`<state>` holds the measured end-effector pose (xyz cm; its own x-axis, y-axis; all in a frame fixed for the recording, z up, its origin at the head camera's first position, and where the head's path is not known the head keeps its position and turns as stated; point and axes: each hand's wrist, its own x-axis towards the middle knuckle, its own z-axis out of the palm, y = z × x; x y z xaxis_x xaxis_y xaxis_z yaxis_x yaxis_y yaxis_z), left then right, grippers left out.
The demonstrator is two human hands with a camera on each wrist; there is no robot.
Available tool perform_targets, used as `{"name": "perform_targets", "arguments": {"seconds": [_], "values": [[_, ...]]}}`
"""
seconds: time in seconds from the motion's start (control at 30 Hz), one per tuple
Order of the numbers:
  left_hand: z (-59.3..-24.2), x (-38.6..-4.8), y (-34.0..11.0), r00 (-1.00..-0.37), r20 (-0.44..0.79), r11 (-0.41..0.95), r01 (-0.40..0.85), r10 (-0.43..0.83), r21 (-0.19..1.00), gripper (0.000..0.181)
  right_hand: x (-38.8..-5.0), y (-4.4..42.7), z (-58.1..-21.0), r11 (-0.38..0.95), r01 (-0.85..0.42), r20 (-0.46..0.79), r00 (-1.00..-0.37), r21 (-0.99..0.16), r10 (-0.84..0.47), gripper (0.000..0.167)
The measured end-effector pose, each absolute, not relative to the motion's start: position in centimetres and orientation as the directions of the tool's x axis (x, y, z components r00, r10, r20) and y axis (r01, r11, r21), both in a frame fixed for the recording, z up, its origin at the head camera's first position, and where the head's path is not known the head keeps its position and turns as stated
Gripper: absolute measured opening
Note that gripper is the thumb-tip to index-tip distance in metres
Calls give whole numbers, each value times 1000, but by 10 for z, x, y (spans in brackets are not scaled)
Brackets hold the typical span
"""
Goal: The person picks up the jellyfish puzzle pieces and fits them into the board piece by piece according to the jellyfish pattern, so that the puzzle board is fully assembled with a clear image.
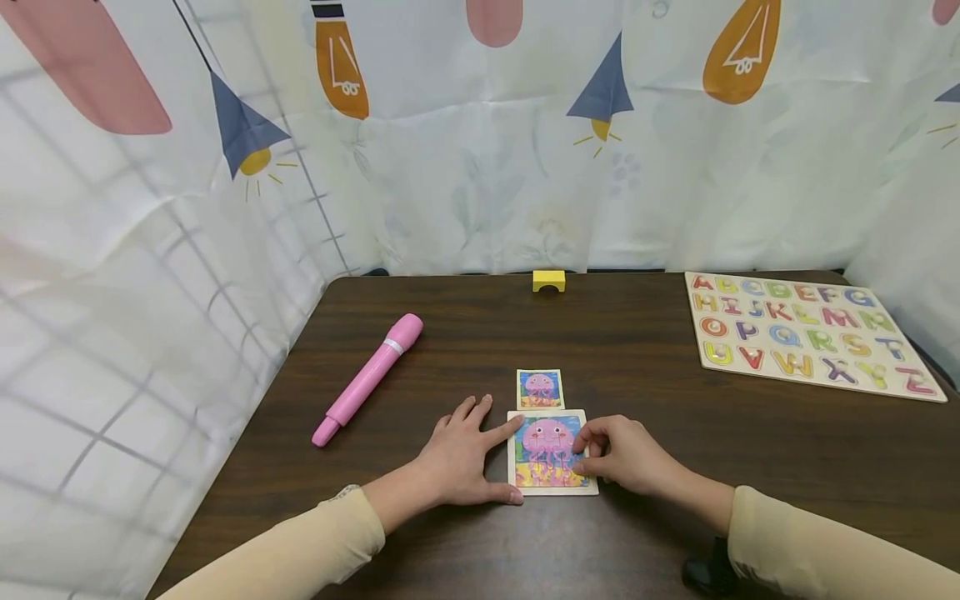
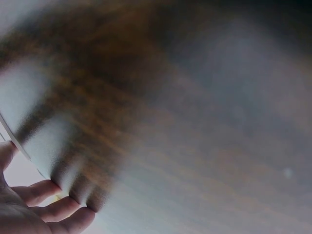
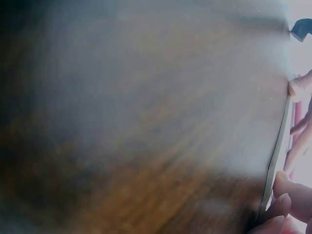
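Observation:
A jellyfish jigsaw puzzle (image 1: 551, 442) lies in its pale tray (image 1: 555, 492), below a small matching picture card (image 1: 539, 389). My left hand (image 1: 465, 458) lies beside it with the fingers spread, the index fingertip and thumb touching the tray's left side. In the left wrist view the fingers of the left hand (image 2: 44, 204) reach toward the tray's edge. My right hand (image 1: 630, 454) is at the puzzle's right side, fingers curled, index fingertip and thumb over its pieces. Whether they pinch a piece cannot be seen. The right wrist view has this hand (image 3: 292, 204) at the tray's edge (image 3: 278, 156).
A pink toy microphone (image 1: 367, 379) lies to the left on the dark wooden table (image 1: 465, 333). A yellow arch block (image 1: 548, 280) sits at the back edge. An alphabet board (image 1: 817, 337) lies at the right. A black object (image 1: 708, 575) shows near the right sleeve.

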<state>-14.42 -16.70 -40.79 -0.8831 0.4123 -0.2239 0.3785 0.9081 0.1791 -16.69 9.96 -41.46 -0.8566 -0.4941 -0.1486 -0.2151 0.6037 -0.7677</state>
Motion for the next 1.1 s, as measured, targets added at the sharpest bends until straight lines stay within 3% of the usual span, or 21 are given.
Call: {"name": "perform_targets", "arguments": {"seconds": [0.7,0.93,1.1], "values": [[-407,-143,-167,-884,-217,908,382,414,174,97,-168,98,-412,609,-204,-180,-843,-766,-507,18],[-407,-144,-167,-883,-222,907,379,413,181,98,-172,99,-408,644,-275,-148,-839,-714,-523,22],[-407,-144,-166,-884,-224,910,379,410,169,98,-175,100,-407,667,-331,-131,-829,-668,-543,34]]}}
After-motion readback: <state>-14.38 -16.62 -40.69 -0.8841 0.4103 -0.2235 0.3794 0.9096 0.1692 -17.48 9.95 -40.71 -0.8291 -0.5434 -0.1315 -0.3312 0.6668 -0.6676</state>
